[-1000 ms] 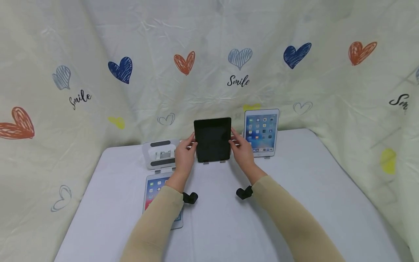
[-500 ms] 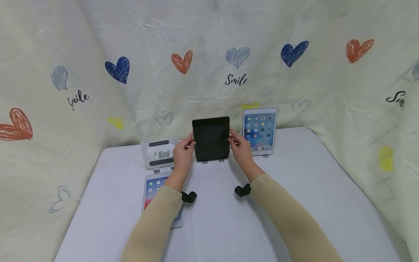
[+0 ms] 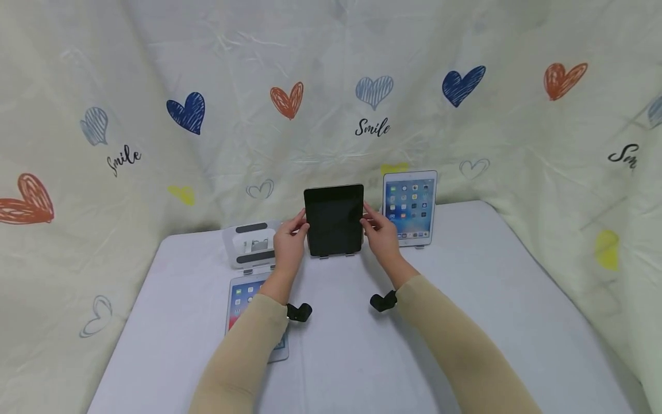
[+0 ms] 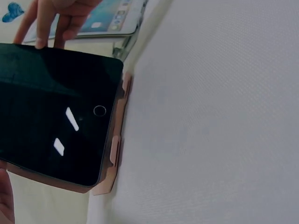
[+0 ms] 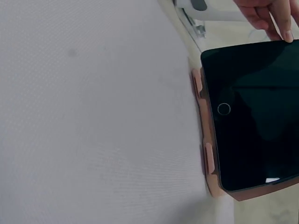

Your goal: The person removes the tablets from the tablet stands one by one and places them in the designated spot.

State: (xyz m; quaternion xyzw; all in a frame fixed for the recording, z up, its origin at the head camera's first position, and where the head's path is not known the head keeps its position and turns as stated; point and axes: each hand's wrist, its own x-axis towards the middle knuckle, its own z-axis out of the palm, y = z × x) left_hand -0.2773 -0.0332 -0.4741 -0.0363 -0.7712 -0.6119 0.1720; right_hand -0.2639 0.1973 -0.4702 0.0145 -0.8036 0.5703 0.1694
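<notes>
Between left fingers (image 5: 281, 18) and right fingers (image 4: 45, 23), pinched at its side edges, the black tablet (image 3: 334, 220).

- Centre tablet (image 3: 334, 220): black
- Its stand (image 5: 208, 128): coppery pink
- Right-hand tablet (image 3: 410, 207): white-rimmed, bluish within
- Sleeves (image 3: 233, 356): beige
- Worktop (image 3: 341, 339): white
- Backdrop (image 3: 233, 138): cream, with orange-red, blue and yellow hearts (image 3: 187, 112)

White table (image 3: 331, 356) with stands (image 3: 254, 244), tablet (image 3: 245, 294)

Close wrist views — same black tablet (image 4: 56, 112)
</notes>
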